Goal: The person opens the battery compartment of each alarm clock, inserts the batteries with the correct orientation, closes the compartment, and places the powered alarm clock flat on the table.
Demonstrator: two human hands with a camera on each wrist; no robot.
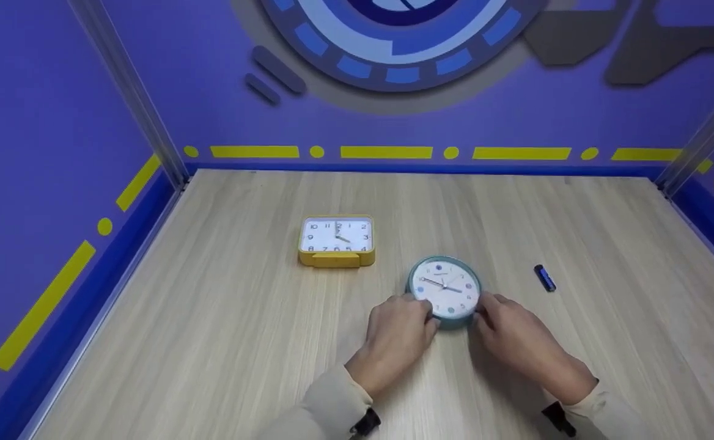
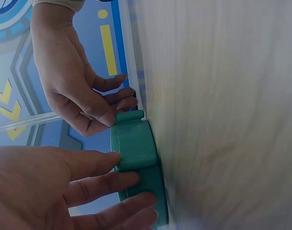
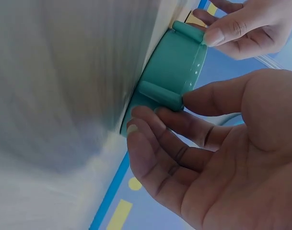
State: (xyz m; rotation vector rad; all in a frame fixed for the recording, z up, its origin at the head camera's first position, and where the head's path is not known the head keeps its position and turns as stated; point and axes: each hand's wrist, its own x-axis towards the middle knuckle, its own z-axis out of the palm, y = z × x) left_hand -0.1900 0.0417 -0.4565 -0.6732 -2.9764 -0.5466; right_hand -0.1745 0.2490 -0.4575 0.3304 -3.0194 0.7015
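Note:
A round teal clock (image 1: 446,287) with a white dial lies face up on the table between both hands. At its lower left edge, my left hand (image 1: 398,333) holds the rim. My right hand (image 1: 519,333) grips the opposite side. In the left wrist view, the left thumb touches the teal casing (image 2: 136,143) near its front edge, and the other fingers bend along its side. The right wrist view has the right thumb and fingertips (image 3: 193,98) pinching a raised bar on the casing. The underside of the clock is hidden.
A yellow rectangular alarm clock (image 1: 337,241) lies up and to the left of the teal clock. A small blue and black battery (image 1: 544,278) lies to the right. Blue printed walls (image 1: 393,131) close off the table's (image 1: 241,293) back and sides.

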